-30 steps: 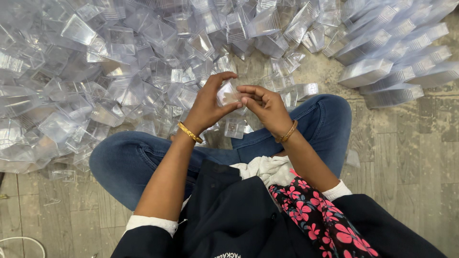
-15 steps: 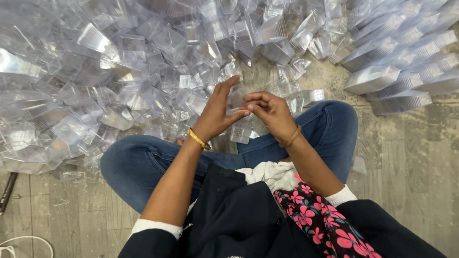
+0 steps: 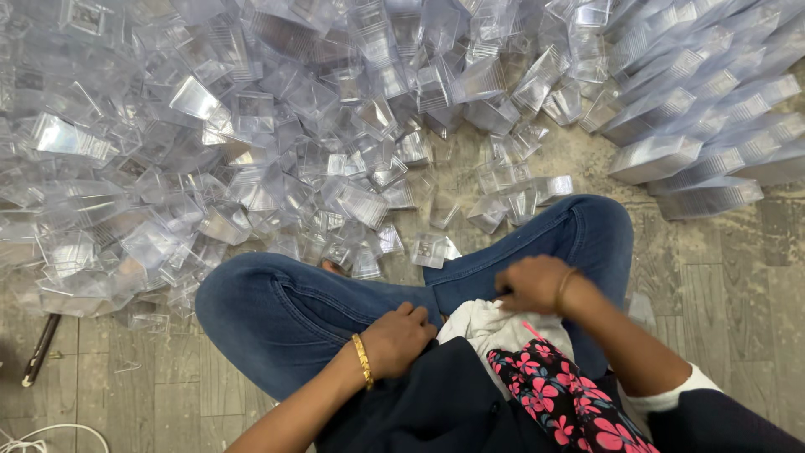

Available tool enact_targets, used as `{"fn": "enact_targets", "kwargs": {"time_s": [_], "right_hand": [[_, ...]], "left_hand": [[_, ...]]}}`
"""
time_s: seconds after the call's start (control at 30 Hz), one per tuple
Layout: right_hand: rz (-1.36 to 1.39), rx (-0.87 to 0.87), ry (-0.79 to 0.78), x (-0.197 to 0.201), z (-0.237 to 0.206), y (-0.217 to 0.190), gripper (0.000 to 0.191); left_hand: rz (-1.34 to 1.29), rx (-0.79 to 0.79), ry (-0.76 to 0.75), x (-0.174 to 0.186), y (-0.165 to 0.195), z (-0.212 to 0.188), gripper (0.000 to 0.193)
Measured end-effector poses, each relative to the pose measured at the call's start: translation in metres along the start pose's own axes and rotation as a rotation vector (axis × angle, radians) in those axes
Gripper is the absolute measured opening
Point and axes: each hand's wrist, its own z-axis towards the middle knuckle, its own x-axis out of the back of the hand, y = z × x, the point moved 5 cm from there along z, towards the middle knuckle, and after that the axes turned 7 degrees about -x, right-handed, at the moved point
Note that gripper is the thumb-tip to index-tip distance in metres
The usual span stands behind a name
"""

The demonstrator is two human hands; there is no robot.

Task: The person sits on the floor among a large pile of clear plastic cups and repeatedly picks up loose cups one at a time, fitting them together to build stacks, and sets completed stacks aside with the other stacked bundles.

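Observation:
My left hand [image 3: 398,340], with a gold bangle at the wrist, rests on my lap against the blue jeans [image 3: 285,310] and a dark garment [image 3: 436,403]. Its fingers are curled and nothing shows in them. My right hand [image 3: 530,285] lies knuckles up on a white cloth [image 3: 482,325] in my lap, fingers tucked under, so I cannot tell if it holds anything. A large heap of small clear plastic boxes [image 3: 277,151] covers the floor beyond my crossed legs. The nearest loose box [image 3: 432,249] lies just past my knee.
Rows of nested clear boxes [image 3: 704,126] lie stacked at the upper right. A floral cloth [image 3: 562,398] sits under my right forearm. On the wooden floor at left lie a dark stick [image 3: 38,348] and a white cable [image 3: 50,436].
Both hands have dropped from in front of the heap, where they worked a clear box between them, down onto my lap. The box is no longer visible in them.

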Motion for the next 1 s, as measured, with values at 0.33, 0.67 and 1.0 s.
{"fn": "enact_targets", "kwargs": {"time_s": [0.33,0.67,1.0], "right_hand": [[0.111,-0.078,0.039,0.021,0.017,0.023,0.025],[1.573,0.436,0.408,0.082,0.047,0.030,0.035],[1.419,0.471,0.619,0.072,0.055,-0.026,0.048]], "left_hand": [[0.156,0.427,-0.145,0.062,-0.034,-0.029,0.027],[0.473,0.501,-0.589,0.017,-0.074,0.051,0.045],[-1.421,0.468,0.638,0.099,-0.135,0.046,0.058]]}}
